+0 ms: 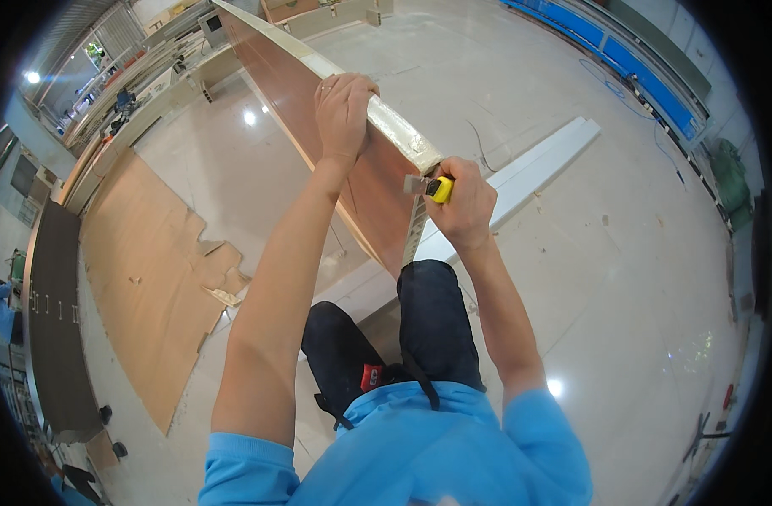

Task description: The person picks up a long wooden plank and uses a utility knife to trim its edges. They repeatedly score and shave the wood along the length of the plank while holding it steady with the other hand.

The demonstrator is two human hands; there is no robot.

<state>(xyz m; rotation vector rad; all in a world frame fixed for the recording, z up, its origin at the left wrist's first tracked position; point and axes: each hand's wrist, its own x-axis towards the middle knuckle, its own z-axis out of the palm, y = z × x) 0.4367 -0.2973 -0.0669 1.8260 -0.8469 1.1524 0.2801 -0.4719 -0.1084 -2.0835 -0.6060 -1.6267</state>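
Observation:
A long brown panel stands on edge before me, running away to the far left. Shiny cream wrapping covers its top edge. My left hand is closed over that edge, fingers curled round it. At the panel's near end, my right hand grips a yellow-and-black hand tool with a flat grey end. Its exact kind is hard to make out. The grey end sits by the top corner of the panel's end face, which shows a row of notches or holes.
Long white boards lie on the tiled floor, passing behind the panel. A torn brown sheet is spread at left, beside a dark panel. Blue equipment lines the far right wall. A thin cable lies near the boards.

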